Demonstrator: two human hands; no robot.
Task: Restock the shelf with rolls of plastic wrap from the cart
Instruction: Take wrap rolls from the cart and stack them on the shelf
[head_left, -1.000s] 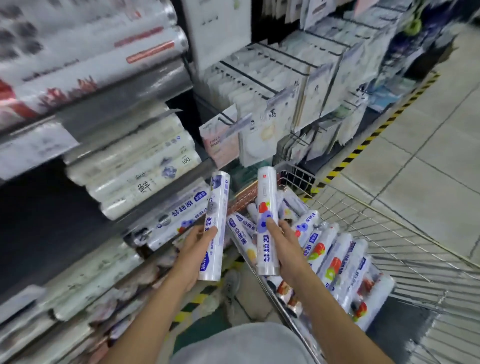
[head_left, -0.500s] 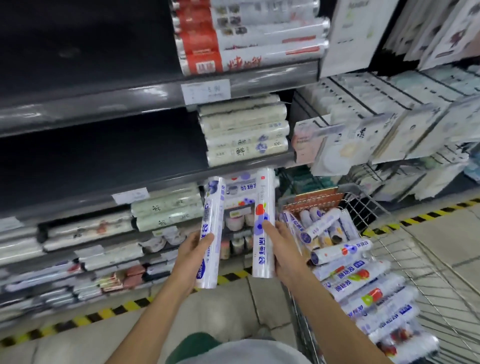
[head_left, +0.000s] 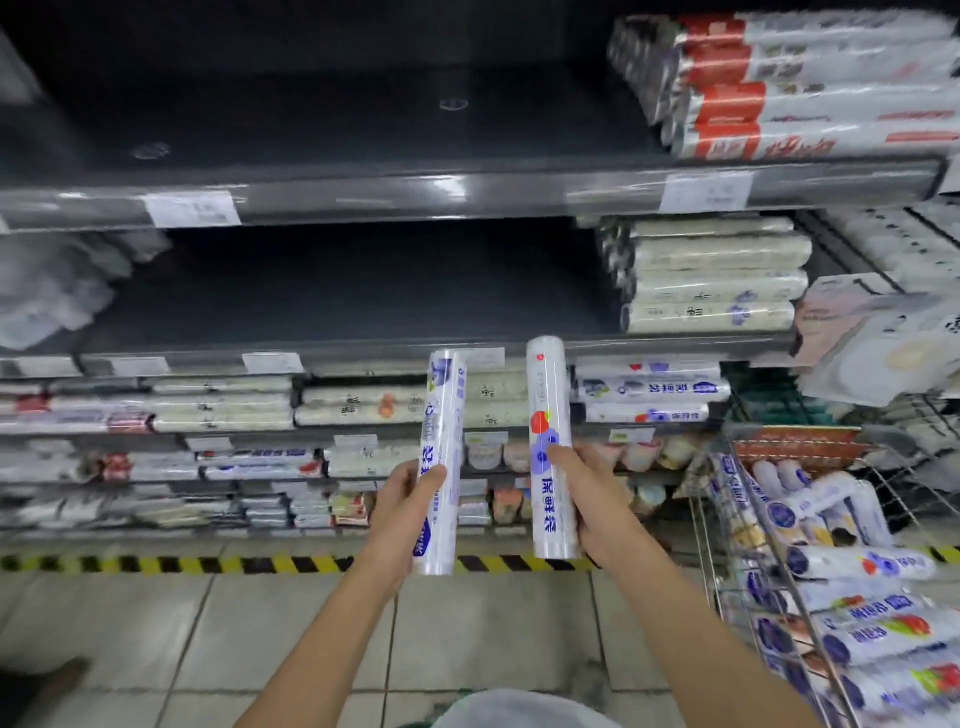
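My left hand (head_left: 402, 506) grips a white roll of plastic wrap with blue print (head_left: 441, 415), held upright. Beside it my right hand (head_left: 592, 499) grips a second white roll (head_left: 548, 395) with a red and blue fruit picture, also upright. Both rolls are in front of the dark shelf (head_left: 363, 296), whose middle level is bare apart from a stack of pale rolls (head_left: 711, 280) at its right end. The wire cart (head_left: 727, 519) at the lower right holds several more white rolls (head_left: 862, 564).
Red-and-white rolls (head_left: 810, 88) lie on the top shelf at the right. Lower shelves (head_left: 223, 410) are packed with wrapped rolls and small packs. A yellow-black floor stripe (head_left: 208, 564) runs along the shelf base. Hanging packets (head_left: 883, 332) crowd the right side.
The view has swung left from the cart to face the shelf. Both hands still hold their rolls upright and have risen slightly toward the shelf front.
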